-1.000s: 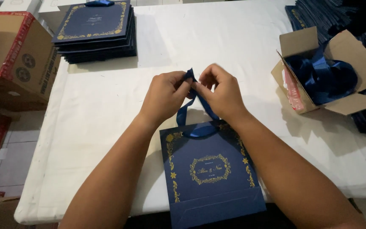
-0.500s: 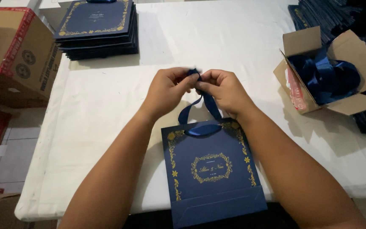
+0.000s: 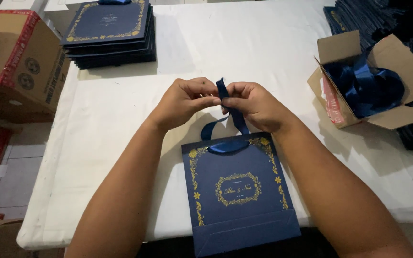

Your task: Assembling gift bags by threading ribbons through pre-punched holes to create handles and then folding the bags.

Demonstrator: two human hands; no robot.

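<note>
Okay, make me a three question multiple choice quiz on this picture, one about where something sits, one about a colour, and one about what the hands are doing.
1. Where is the stack of flat bags?
A. far left of the table
B. inside the open box
C. on the floor

2. What colour is the ribbon?
A. red
B. dark blue
C. white

3. What are the hands doing?
A. resting flat on the table
B. both pinching the ribbon
C. lifting the open box

Answers:
1 A, the stack lies at the far left corner of the white table.
2 B, it matches the navy gift bag it threads through.
3 B, the left hand and right hand meet on the ribbon above the bag, away from the open box.
</note>
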